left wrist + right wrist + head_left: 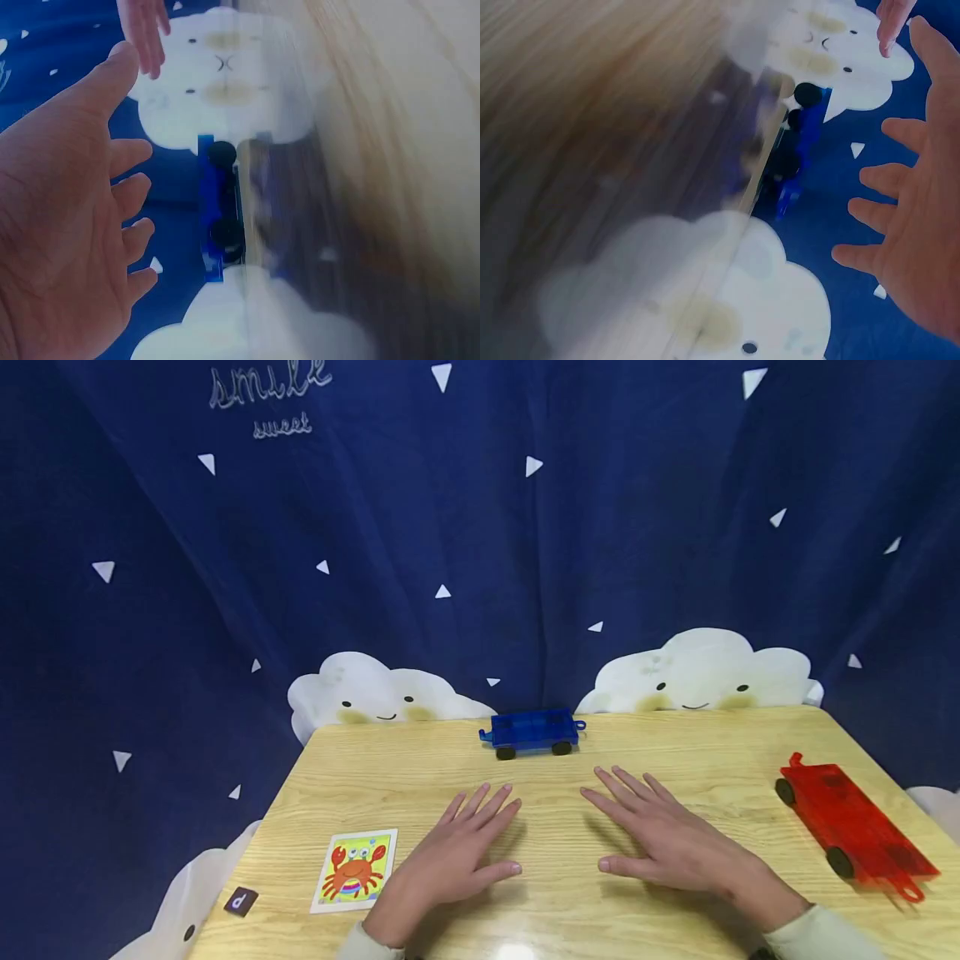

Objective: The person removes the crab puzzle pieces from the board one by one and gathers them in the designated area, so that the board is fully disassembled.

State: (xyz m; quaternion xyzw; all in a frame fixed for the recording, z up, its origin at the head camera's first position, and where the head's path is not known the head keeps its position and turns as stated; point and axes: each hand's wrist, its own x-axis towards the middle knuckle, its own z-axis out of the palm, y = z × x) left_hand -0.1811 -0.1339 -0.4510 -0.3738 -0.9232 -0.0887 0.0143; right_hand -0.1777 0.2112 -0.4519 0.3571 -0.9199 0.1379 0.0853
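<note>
Both hands are held palm down over the wooden table, fingers spread, with nothing in them. My left hand [456,853] is nearest to a picture card of a red crab [354,870], which lies to its left. On the other side, my right hand [667,837] points inward and forward. A blue toy wagon base [534,732] with black wheels and a hook and loop stands at the table's back edge, beyond both hands. To the right of the right hand sits a larger-looking red wagon base [855,818], also wheeled. In the left wrist view the blue wagon [212,210] appears past the fingers.
A small dark tile with a letter [241,902] lies at the table's left edge. Behind the wooden table [555,893] hangs a dark blue curtain [480,527] with white triangles and smiling clouds.
</note>
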